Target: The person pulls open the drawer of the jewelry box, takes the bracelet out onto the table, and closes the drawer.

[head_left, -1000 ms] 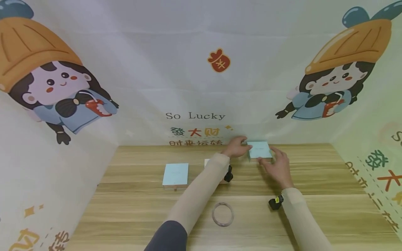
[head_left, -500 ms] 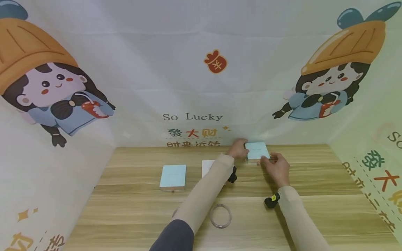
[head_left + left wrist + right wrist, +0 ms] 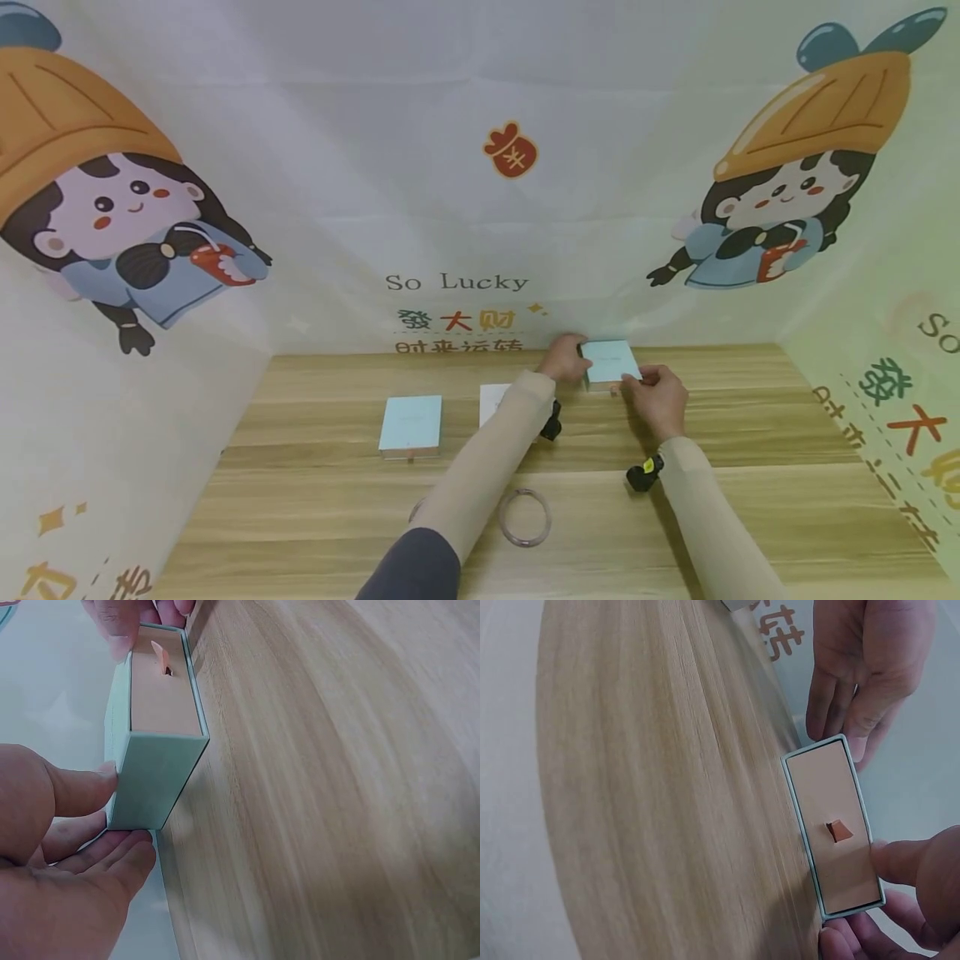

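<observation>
At the back of the table a light blue drawer box (image 3: 611, 360) lies flat, near the wall cloth. My left hand (image 3: 564, 360) grips its left end, thumb on the top edge and fingers at the back in the left wrist view. At the near right corner my right hand (image 3: 660, 402) pinches the box, thumb on top and fingers curled low at the side. The tan drawer front (image 3: 821, 791) sits flush within the blue sleeve, and a small orange ribbon tab (image 3: 840, 830) sticks out of it.
Another light blue box (image 3: 411, 421) lies to the left. A white box (image 3: 491, 400) is partly covered by my left forearm. Toward the front lies a bangle (image 3: 524, 543); a second ring (image 3: 415, 507) peeks out beside the left sleeve. Printed cloth walls (image 3: 360, 208) enclose the table.
My right hand's spread fingers have drawn in and now pinch the box's near right corner. The left hand has closed in against the left end. The view has shifted slightly.
</observation>
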### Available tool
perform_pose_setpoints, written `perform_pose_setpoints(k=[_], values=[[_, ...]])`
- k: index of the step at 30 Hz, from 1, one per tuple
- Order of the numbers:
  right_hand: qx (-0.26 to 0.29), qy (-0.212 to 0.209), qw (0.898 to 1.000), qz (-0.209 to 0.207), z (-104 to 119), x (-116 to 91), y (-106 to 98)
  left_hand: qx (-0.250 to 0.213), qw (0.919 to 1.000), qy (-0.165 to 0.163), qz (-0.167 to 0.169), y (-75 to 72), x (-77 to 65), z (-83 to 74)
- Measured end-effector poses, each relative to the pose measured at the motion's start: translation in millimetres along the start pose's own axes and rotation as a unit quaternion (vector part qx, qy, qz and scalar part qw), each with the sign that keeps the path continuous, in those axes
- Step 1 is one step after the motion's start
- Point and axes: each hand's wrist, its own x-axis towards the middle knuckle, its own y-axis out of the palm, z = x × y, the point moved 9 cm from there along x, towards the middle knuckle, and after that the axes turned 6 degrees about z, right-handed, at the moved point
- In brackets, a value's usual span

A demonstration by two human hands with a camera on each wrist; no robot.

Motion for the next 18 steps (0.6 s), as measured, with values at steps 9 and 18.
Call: perform_pose_setpoints(k=[9, 18], values=[[-0.005, 0.015, 0.999, 0.044, -2, 0, 2, 0.029, 0.9996, 0.001, -0.002, -4.5, -8.2, 1.6], [-0.006, 0.017, 0.998, 0.062, -4, 2, 2, 0.022, 0.9996, -0.008, -0.014, -7.9, -18.7, 8.0]])
